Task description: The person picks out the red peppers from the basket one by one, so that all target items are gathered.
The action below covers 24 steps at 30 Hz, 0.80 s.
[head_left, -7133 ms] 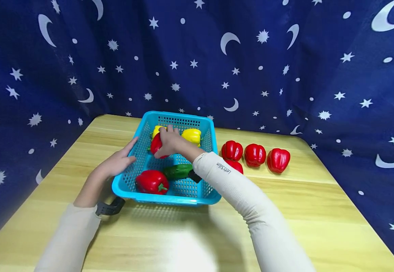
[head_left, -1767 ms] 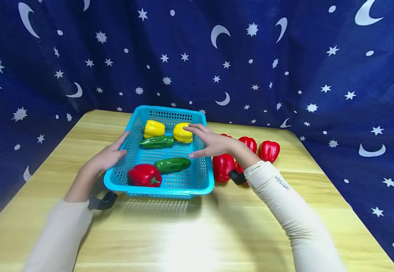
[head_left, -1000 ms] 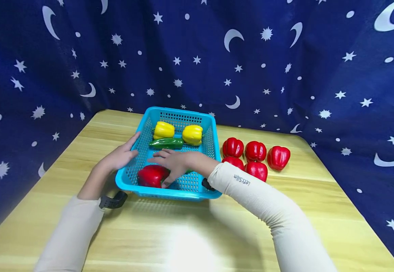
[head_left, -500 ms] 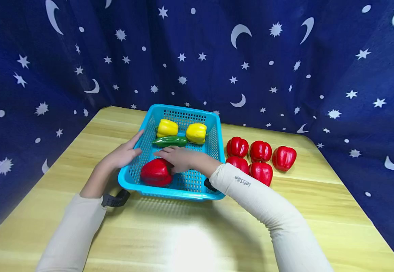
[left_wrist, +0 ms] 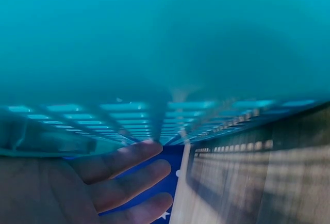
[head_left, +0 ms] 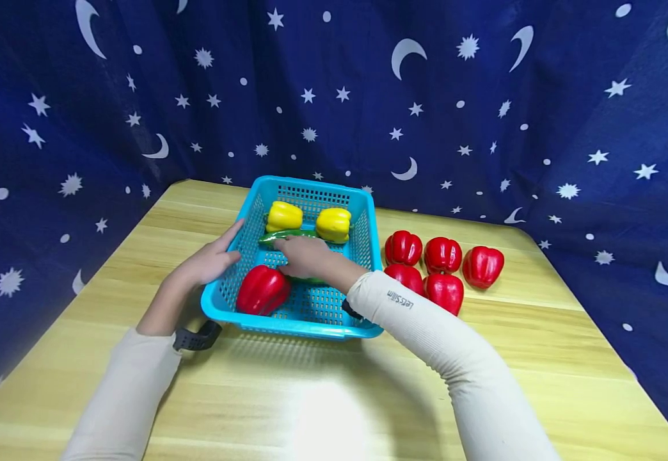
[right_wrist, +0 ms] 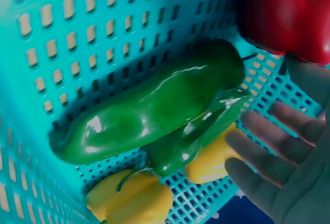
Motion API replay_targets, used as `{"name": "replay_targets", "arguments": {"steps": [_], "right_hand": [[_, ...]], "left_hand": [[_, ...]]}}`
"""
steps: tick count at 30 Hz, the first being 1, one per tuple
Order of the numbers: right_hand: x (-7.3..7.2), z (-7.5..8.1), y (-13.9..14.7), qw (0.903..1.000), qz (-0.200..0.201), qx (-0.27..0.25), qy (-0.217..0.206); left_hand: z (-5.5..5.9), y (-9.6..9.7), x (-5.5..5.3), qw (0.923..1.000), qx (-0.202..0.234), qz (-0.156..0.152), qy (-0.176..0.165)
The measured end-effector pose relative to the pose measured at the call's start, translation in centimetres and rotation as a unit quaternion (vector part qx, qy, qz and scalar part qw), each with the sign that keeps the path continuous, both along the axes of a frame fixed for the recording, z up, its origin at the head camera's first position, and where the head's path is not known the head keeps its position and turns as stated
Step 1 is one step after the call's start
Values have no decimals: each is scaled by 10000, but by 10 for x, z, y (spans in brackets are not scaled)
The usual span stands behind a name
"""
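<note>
My left hand (head_left: 207, 261) rests along the left wall of a blue plastic basket (head_left: 305, 329); in the left wrist view its fingers (left_wrist: 131, 180) extend beside the slotted side. Inside the basket is my right hand (head_left: 308, 259), its fingers reaching over the far green pepper (head_left: 270, 237). The right wrist view shows these fingers spread, holding nothing, with the thumb side close to the red bell pepper (right_wrist: 294, 15). That pepper lies at the basket's front left. The nearer green pepper (right_wrist: 149, 108) is mostly hidden under the hand in the head view. Two yellow bell peppers (head_left: 285, 216) sit at the back.
Several red bell peppers (head_left: 443, 292) stand grouped on the wooden table (head_left: 518, 339), just right of the basket. A dark blue curtain (head_left: 357, 77) with moons and stars hangs behind the table. A black strap (head_left: 198, 337) circles the left wrist.
One red bell pepper left the basket and joined the group on the right. My right hand then touched the other red one, which turned, and moved back toward the far green pepper. Left hand stayed.
</note>
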State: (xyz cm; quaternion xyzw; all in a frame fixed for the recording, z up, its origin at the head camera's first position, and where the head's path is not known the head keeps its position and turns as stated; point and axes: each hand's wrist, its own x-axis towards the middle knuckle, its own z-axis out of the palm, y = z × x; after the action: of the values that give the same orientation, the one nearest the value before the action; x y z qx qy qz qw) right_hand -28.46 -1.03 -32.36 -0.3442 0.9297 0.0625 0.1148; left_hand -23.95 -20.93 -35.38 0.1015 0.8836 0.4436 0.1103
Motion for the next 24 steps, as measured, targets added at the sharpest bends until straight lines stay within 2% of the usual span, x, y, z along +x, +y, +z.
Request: {"name": "replay_targets", "arguments": {"steps": [5,9,12,18,20,24], "right_hand": [[3,2,2,9970,317,-571,-413],[8,2,2,9874,645,-1064,-974],[13,4,1,9828,623,-1258,-1203],[18,4,0,9812,425,-1253,-1408],[18,2,0,9791,466,-1099,-1644],[19,-2,1,9680,592,-806,-2301]], "left_hand": [[1,2,0,10000,8,-3,-3],[1,2,-1,10000,-36,2,-16],[1,1,-1,10000,-64,0,-33],[1,1,0,10000,-62,-11,-7],[1,1,1,10000,-58,-3,-8],[2,1,2,10000,-50,5,-43]]}}
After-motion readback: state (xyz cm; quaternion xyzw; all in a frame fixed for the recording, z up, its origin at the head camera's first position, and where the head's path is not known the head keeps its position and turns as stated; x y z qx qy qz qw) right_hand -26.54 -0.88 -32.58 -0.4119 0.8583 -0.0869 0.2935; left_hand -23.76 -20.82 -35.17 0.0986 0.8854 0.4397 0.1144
